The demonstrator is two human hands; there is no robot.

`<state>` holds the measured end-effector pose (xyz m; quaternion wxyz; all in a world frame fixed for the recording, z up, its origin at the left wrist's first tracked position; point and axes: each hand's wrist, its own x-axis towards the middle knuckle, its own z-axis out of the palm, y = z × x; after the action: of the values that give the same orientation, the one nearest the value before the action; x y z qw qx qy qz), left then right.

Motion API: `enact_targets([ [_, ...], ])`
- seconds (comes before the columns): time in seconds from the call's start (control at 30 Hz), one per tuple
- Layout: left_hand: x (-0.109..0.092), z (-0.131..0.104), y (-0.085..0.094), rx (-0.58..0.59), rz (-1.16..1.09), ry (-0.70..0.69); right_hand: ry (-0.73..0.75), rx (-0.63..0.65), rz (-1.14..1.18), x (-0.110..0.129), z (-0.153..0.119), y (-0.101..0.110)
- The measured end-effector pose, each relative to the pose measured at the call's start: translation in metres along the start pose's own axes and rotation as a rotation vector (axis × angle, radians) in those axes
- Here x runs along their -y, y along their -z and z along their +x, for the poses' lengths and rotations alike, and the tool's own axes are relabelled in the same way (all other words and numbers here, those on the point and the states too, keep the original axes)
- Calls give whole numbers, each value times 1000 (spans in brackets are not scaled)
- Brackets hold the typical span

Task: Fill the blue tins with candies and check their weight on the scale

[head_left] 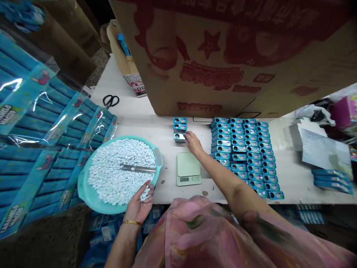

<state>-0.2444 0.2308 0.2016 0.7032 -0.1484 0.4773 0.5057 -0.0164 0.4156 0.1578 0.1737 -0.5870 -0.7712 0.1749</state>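
My left hand (140, 204), palm up with fingers curled, cups a few small white candies (145, 193) at the near rim of a turquoise basin (83, 188). Similar white pellets fill that basin, and a metal scoop (139, 169) lies on top of them. My right hand (194, 143) reaches past a pale green kitchen scale (189, 165) and pinches the right end of a small blue tin (179, 138). Its fingertips are partly hidden. Two more blue tins (180, 124) stand just behind that one. Nothing rests on the scale's plate.
Rows of blue tins (238, 143) stand on the white table at the right. A large cardboard box (212, 85) walls off the back. Black-handled scissors (111, 101) lie behind the basin. Plastic-wrapped blue packs (41, 130) crowd the left side. More blue boxes (331, 180) lie far right.
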Motion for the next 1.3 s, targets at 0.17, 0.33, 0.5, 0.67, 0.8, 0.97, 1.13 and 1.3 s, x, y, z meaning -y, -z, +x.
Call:
enact_targets([
  [0.17, 3, 7, -2, -27, 60, 31, 11, -217, -41, -42, -56, 46],
  [0.33, 13, 13, -7, -31, 140, 106, 19, -14, -305, -70, -165, 97],
  [0.5, 20, 7, -22, 47, 205, 120, 21, 97, -491, -70, -202, 79],
  [0.67, 17, -3, -19, 61, 218, 100, 143, 51, -528, -27, -190, 82],
  [0.8, 19, -10, -13, 23, 205, 73, 294, 179, -523, 25, -155, 74],
  [0.97, 22, -17, -6, -39, 163, 69, 407, 271, -495, 51, -120, 39],
  [1.13, 10, -19, 17, -106, 22, 42, 204, -2, -239, 18, -133, 44],
  [1.3, -9, -15, 32, -129, -79, -50, -11, -95, -80, -18, -155, 54],
])
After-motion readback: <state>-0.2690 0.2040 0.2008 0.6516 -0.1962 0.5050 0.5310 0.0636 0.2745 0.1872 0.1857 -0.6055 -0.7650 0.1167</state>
